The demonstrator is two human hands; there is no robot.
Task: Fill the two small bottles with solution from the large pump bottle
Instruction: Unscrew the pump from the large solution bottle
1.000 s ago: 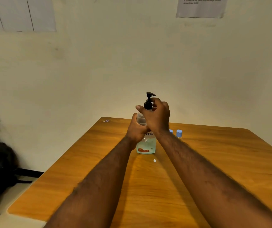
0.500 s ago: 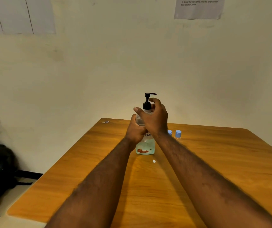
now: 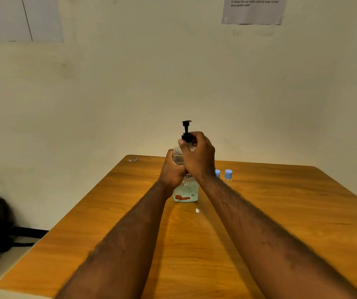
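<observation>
Grips pump bottle [image 3: 185,190] on table [image 3: 281,212] with left hand [image 3: 172,171], fingers curled round its body. Pinches, it seems, the collar [image 3: 187,138] with right hand [image 3: 198,156]. Shows capped small bottles [image 3: 228,174] near at 3 o'clock.

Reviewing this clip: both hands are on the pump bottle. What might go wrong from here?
1. The right hand pinches the black pump collar while the left hand grips the pump bottle high up; a hard twist could tip it and spill solution.
2. The two blue-capped small bottles stand close behind the right wrist; a sweep of that arm may knock them over.
</observation>
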